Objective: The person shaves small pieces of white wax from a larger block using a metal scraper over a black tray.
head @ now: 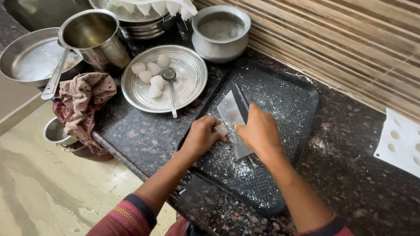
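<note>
Two hands meet over a dark, flour-dusted tray [302,94] on a speckled black stone counter [358,175]. Between them lies a flat metal scraper blade [234,120], a pale rectangular sheet with a dark grip along one edge. Its long axis runs from the near middle of the tray up and slightly left, toward the far side, so the far end points at a steel plate. The right hand [259,131] is closed over the blade's near right part, fingers curled down and pressing it to the tray. The left hand [202,134] sits just left of the blade, its fingertips pinched around a small white dough piece [222,128] that touches the blade's left edge.

Beyond the tray, to the far left, the round steel plate [192,72] holds five white dumplings [151,78] and a small spoon [170,85]. A steel pot [221,32] with pale contents stands behind the tray's far corner. Farther left are a steel saucepan [94,37] with a long handle, a wide steel bowl [30,57], and a crumpled patterned cloth [83,102] hanging over the counter's edge. A white moulded tray [400,142] with round hollows lies at the right edge, well apart from the hands.
</note>
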